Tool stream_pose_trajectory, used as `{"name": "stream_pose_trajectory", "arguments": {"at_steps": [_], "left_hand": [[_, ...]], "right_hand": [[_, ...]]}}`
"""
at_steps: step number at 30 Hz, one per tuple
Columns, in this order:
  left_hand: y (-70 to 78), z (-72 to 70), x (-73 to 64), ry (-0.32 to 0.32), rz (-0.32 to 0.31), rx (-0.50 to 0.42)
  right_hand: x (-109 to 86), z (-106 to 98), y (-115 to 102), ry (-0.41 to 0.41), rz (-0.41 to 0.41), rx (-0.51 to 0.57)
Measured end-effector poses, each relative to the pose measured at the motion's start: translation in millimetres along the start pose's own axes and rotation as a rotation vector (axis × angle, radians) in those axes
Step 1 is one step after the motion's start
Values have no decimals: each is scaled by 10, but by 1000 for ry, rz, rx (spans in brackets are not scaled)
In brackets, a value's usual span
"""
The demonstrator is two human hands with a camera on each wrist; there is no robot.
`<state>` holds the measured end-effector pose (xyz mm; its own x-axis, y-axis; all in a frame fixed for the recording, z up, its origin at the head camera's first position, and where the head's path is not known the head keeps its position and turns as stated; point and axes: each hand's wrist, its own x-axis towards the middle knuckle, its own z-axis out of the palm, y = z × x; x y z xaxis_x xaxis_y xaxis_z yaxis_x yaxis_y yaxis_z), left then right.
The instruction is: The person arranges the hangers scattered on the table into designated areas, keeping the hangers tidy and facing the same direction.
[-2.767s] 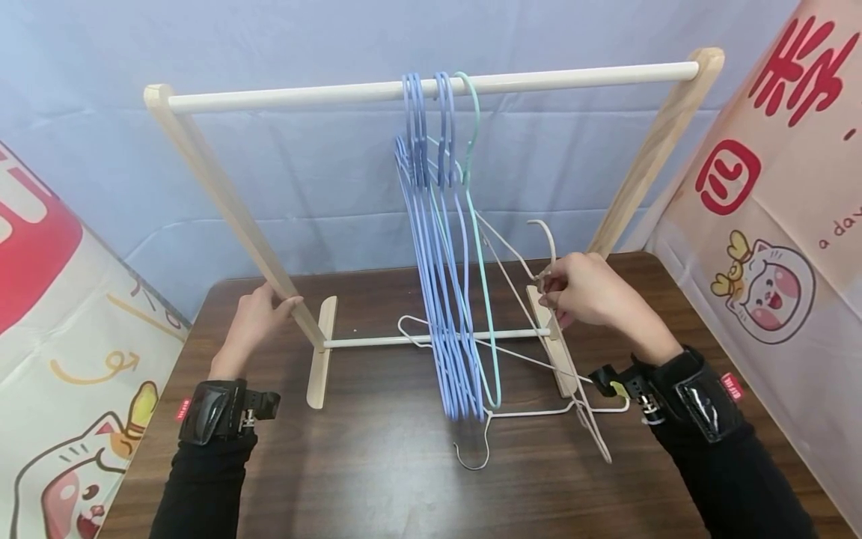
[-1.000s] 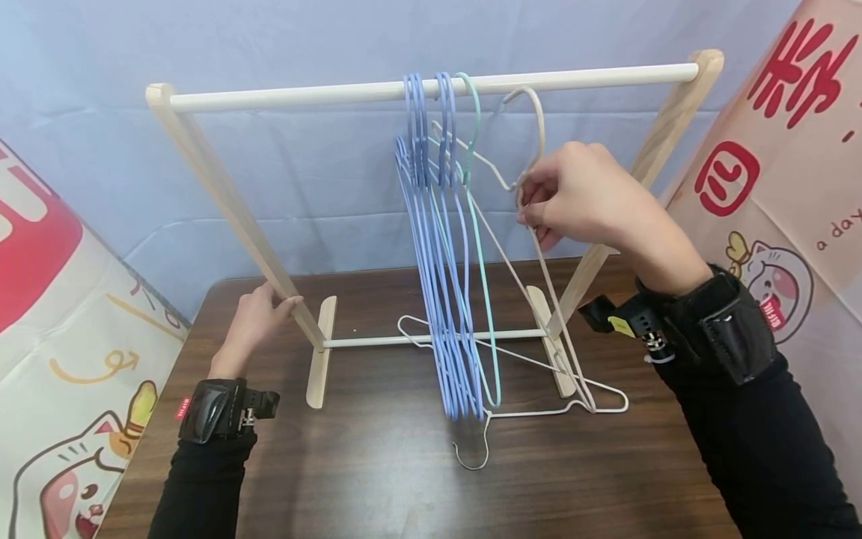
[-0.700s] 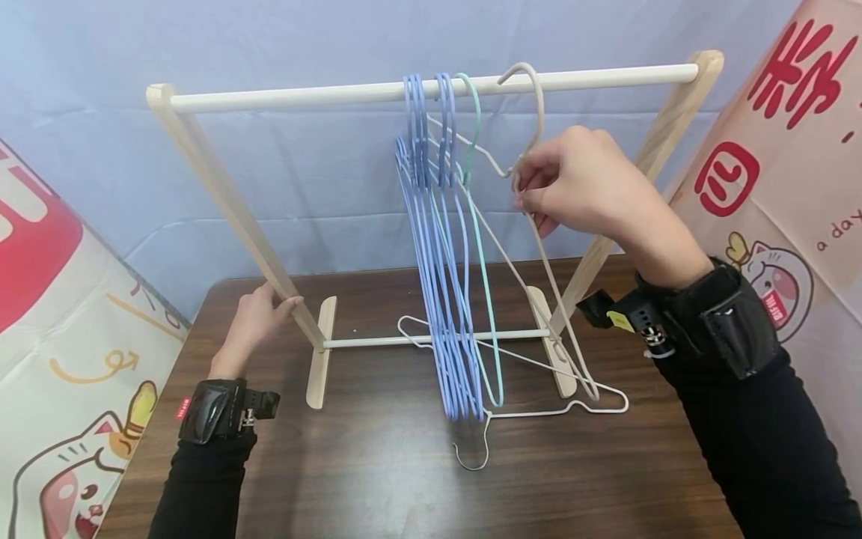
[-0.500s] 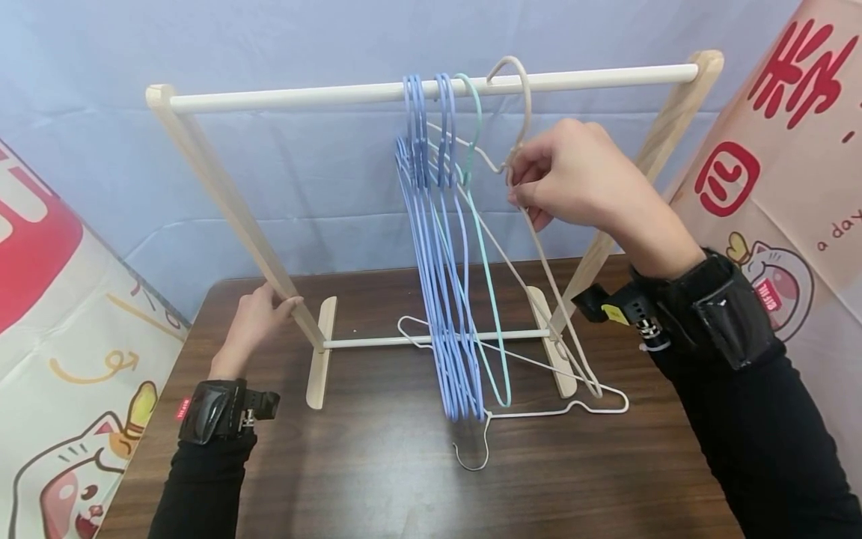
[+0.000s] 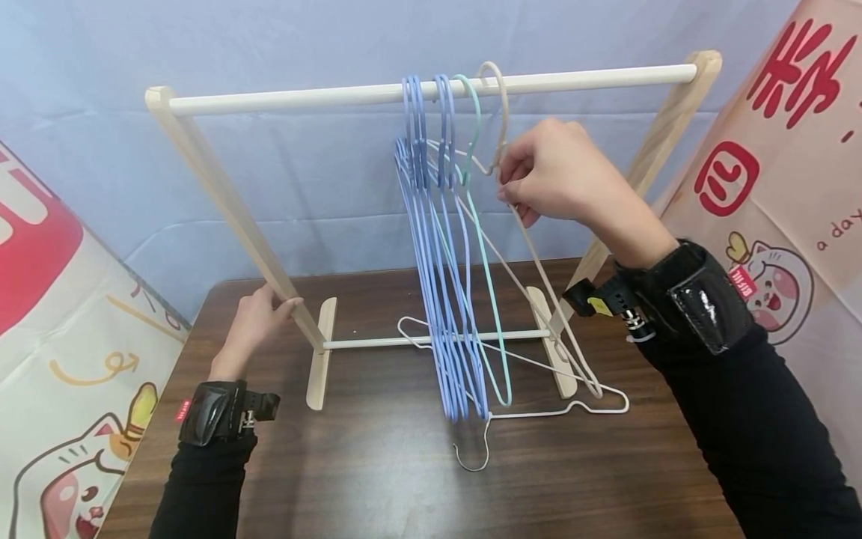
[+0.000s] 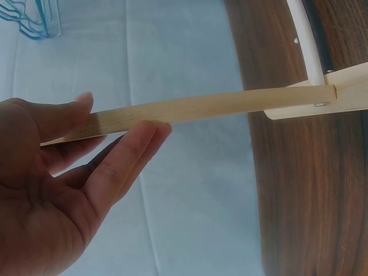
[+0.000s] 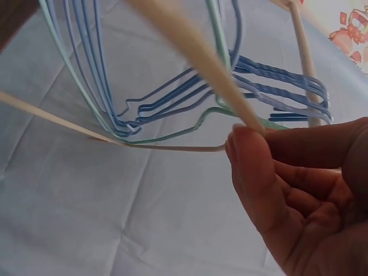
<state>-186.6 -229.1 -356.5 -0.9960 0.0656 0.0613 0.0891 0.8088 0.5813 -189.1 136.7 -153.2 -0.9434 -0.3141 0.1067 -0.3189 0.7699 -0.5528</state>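
My right hand [image 5: 548, 168] pinches a beige hanger [image 5: 504, 112] just below its hook, between thumb and fingertips. The hook reaches over the white top rail [image 5: 592, 79] of a small clothes rack. In the right wrist view thumb and forefinger meet on the beige hanger [image 7: 201, 63]. Left of it hang a mint-green hanger [image 5: 478, 112] and several blue hangers [image 5: 453, 359], side by side on the rail. My left hand [image 5: 252, 318] holds the rack's left wooden post [image 5: 229, 202] low down. In the left wrist view the thumb lies above that post [image 6: 207, 108], fingers beneath.
White hangers [image 5: 532, 413] lie on the brown wooden table [image 5: 377, 479] under the hanging ones, one hook pointing forward. A thin lower bar [image 5: 370, 342] joins the rack's feet. A pale blue cloth [image 5: 303, 45] stands behind, printed panels at both sides.
My right hand has raised the beige hanger from near the table to the rail, brought its hook over it, then shifted left towards the mint-green hanger. The left hand stays on the post.
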Motion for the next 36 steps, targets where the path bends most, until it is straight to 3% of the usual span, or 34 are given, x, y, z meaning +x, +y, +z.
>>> {"name": "stream_pose_trajectory", "arguments": {"at_steps": [12,36], "left_hand": [[-12,0,0,4,7,3],[0,-10,-16,-2,7,11]], "right_hand": [[69,96,-11,-6,17,-13],[68,176,11,-54,1,99]]}}
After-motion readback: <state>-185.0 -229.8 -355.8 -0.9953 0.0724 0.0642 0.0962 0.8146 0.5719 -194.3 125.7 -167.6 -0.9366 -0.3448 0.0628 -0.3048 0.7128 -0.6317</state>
